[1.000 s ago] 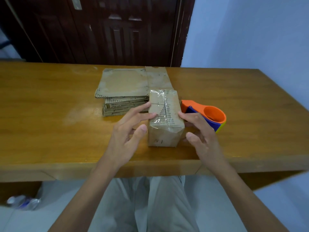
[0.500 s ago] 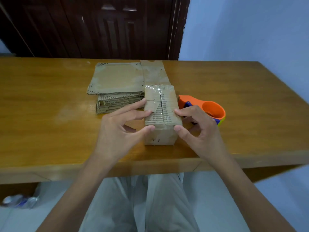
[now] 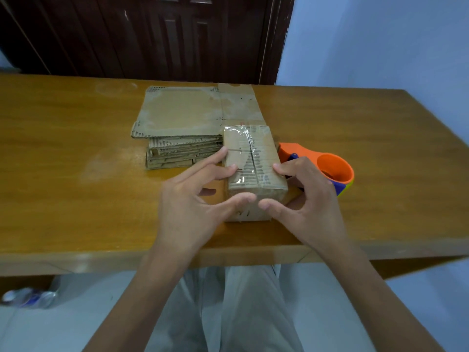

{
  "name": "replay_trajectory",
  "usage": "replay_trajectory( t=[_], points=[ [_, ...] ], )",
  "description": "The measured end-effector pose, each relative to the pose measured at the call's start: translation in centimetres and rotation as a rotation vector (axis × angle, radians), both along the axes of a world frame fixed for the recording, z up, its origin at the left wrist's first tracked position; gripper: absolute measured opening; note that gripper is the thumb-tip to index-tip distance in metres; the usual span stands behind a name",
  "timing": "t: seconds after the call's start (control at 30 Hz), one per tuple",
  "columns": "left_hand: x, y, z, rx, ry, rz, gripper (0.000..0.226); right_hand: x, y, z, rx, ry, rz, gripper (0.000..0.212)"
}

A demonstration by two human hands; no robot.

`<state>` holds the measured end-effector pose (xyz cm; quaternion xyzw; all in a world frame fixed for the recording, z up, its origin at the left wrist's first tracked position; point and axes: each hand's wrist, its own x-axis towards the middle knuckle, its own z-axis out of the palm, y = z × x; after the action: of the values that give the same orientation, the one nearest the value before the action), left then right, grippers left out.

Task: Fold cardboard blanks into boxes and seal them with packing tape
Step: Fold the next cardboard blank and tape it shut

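A long wooden table [image 3: 76, 189] fills the view from the left edge across to the right, its near edge running in front of the person's lap. Behind its far edge stands a dark wooden door [image 3: 157, 36], with a pale blue wall [image 3: 380, 39] to the right of it.

Toward the far edge, around the middle of the table's length, lies a stack of flat cardboard blanks [image 3: 180, 138], the top sheet broad and worn, the corrugated edges of the lower ones showing along the near side. A narrower flap of the top sheet lies flat at the stack's right end.

Touching the stack's right near corner stands the folded cardboard box [image 3: 251, 158], nearer the table's front edge, its top seam covered by clear packing tape that glints at the far end. A few small dark marks show on its near face; nothing there can be read.

Just right of the box lies an orange tape dispenser [image 3: 330, 168] with a blue and yellow underside; no brand is legible.

The left hand [image 3: 195, 201] grips the box's left side, fingers on the top edge and thumb on the near face. The right hand [image 3: 307, 201] grips its right side likewise.

On the floor at lower left lies a plastic bottle [image 3: 25, 297].
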<state>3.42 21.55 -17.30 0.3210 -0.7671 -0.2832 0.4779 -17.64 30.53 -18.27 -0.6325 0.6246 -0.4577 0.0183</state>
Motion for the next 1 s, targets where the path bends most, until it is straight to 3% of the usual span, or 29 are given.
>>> replay_trajectory(
  t=[0.1, 0.23, 0.43, 0.6, 0.8, 1.0],
  points=[
    [-0.7, 0.2, -0.5, -0.097, -0.028, 0.070, 0.053, 1.5, -0.4, -0.1, -0.048, -0.013, -0.106, 0.052],
    [-0.8, -0.2, -1.2, -0.195, -0.054, 0.059, 0.049, 1.0, -0.7, -0.4, -0.074, -0.016, -0.095, 0.048],
    [0.0, -0.5, -1.0, -0.146, -0.048, -0.043, 0.036, -0.3, -0.2, -0.6, 0.020, -0.225, 0.072, 0.031],
    [0.5, -0.5, -0.8, -0.104, -0.064, -0.078, 0.032, 0.1, 0.0, -1.2, -0.028, -0.244, 0.073, 0.039],
    [0.5, 0.9, -0.9, 0.028, 0.064, -0.079, 0.034, 1.9, 0.9, -0.7, -0.013, -0.292, -0.012, 0.028],
    [6.4, 2.1, 1.9, -0.020, 0.151, 0.022, 0.037, 6.5, -0.2, 2.9, -0.060, -0.220, 0.104, 0.030]
  ],
)
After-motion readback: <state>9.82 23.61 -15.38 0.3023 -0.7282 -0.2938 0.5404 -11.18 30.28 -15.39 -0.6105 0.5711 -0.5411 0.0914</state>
